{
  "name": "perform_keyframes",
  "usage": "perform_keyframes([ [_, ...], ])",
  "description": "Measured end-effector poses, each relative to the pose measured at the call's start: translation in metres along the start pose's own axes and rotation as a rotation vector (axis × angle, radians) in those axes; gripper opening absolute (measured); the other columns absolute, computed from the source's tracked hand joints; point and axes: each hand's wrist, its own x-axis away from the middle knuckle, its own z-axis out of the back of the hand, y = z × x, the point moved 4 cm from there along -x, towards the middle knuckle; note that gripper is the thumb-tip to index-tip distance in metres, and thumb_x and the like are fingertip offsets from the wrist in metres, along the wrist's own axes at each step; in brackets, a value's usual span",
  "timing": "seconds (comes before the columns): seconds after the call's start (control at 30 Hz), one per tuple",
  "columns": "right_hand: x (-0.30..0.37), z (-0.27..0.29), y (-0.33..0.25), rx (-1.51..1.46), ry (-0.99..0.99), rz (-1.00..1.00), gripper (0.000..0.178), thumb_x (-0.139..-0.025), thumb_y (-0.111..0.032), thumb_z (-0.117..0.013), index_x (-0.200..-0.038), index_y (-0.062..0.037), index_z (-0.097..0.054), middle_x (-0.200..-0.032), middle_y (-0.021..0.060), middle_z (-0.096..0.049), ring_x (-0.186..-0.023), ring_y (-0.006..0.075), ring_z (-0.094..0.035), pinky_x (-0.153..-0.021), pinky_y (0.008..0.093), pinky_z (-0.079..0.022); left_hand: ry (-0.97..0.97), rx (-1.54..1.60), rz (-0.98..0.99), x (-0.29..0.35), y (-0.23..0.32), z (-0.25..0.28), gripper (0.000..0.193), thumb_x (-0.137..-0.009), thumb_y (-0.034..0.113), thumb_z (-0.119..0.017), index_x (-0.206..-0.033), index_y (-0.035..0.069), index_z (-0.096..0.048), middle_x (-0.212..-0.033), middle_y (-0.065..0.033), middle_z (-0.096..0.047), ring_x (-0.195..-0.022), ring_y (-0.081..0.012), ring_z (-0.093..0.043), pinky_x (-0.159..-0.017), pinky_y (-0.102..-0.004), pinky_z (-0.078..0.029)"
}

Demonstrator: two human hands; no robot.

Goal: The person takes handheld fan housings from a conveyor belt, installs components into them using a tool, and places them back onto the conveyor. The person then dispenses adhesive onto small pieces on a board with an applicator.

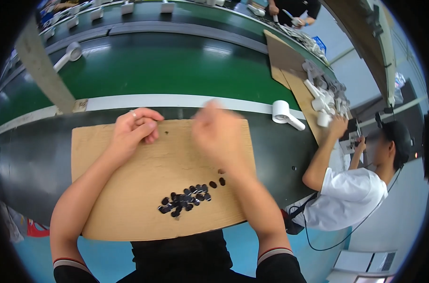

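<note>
My left hand (137, 126), with a ring on one finger, rests near the far edge of a brown cardboard sheet (115, 188). Its fingers are curled in with the thumb against them, and whatever they may hold is hidden. Above the right far part of the sheet, my right hand (219, 134) is smeared by motion, so its fingers do not show clearly. Nearer to me lies a loose pile of small black oval pieces (183, 200), with a few strays (213, 184) to its right. One tiny dark bit (166, 133) lies beside my left hand.
A white showerhead-shaped part (281, 112) lies right of the sheet; another (74, 52) is on the green conveyor (172, 66). Several white and grey parts (325, 94) sit on cardboard at right, where a co-worker (351, 188) reaches. A post (44, 70) stands at left.
</note>
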Motion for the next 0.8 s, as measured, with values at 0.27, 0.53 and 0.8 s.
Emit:
perform_keyframes([
  [0.27, 0.004, 0.128, 0.225, 0.670, 0.138, -0.620, 0.069, -0.088, -0.054, -0.064, -0.121, 0.0066, -0.059, -0.113, 0.0325, -0.065, -0.110, 0.0447, -0.063, -0.095, 0.0499, -0.048, -0.051, 0.000, -0.052, -0.003, -0.001, -0.012, 0.018, -0.095, 0.012, -0.060, -0.109, 0.001, -0.064, -0.083, -0.0028, -0.063, -0.074, -0.0082, -0.059, -0.065, -0.0234, -0.049],
  [0.53, -0.007, 0.046, 0.090, 0.017, 0.139, -0.264, 0.038, -0.087, -0.022, -0.073, -0.121, -0.0053, -0.065, -0.088, 0.0064, -0.069, -0.068, 0.0077, -0.060, -0.062, 0.0250, -0.048, -0.057, 0.168, -0.003, 0.006, -0.001, -0.002, 0.050, -0.095, 0.029, -0.062, -0.132, -0.002, -0.049, -0.110, -0.0115, -0.064, -0.097, -0.0187, -0.064, -0.080, -0.0318, -0.054],
  [0.8, 0.053, 0.027, -0.031, 0.074, -0.234, 0.027, 0.017, -0.086, -0.004, -0.069, -0.103, -0.0015, -0.069, -0.089, 0.0126, -0.067, -0.063, 0.0201, -0.058, -0.058, 0.0301, -0.046, -0.015, 0.726, 0.242, 0.005, 0.001, -0.005, 0.042, -0.101, 0.047, -0.047, -0.111, 0.007, -0.056, -0.094, -0.0102, -0.068, -0.077, -0.0250, -0.070, -0.059, -0.0352, -0.057],
])
